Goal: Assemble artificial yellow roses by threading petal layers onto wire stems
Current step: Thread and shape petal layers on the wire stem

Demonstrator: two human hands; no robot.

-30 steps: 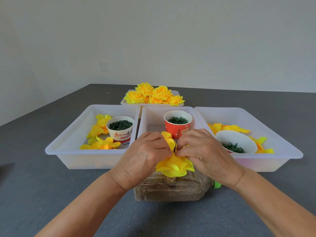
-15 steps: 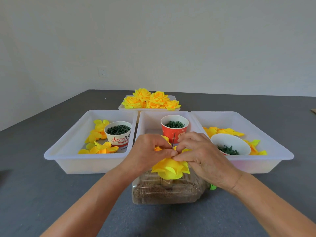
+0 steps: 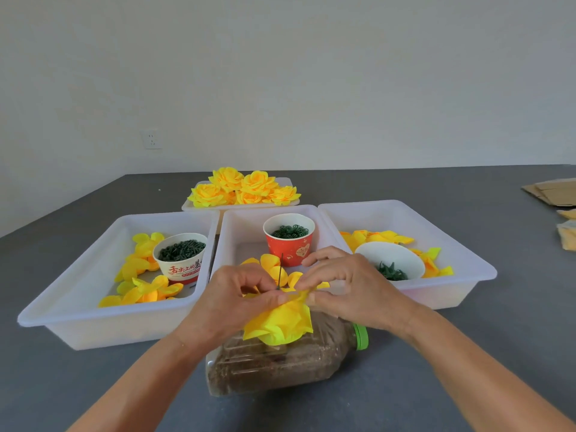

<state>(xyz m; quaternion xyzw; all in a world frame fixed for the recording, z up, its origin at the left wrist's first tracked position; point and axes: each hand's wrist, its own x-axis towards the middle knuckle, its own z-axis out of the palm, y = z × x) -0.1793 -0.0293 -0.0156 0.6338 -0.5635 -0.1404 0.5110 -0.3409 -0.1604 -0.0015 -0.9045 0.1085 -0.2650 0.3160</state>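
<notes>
- The white paper cup has red writing on its side. Part of the writing is cut off by the wall of its tray, and I cannot read the rest for sure.
- The red paper cup has a pale picture on its front. It is too small to make out. Both cups hold small dark green curly bits.
- The left hand and the right hand meet just in front of the red paper cup, above a plastic jug.
- The grip of the left hand is narrow: its fingertips pinch the thin wire stem and the yellow petal layer around it.
- The grip of the right hand is narrow too: thumb and fingers pinch the top of the same petal layer.
- The wire stem sticks up between the hands. Its lower part is hidden by the petals and fingers.
- The plastic jug lies on its side on the gray counter, with a green cap. It holds something brown, but I cannot tell what.
- A white bowl to the right of the red paper cup holds green bits. They are hard to make out.
- Finished yellow roses sit in a tray behind the red paper cup.
- Brown cardboard, far right of the red paper cup, is cut off by the edge.
</notes>
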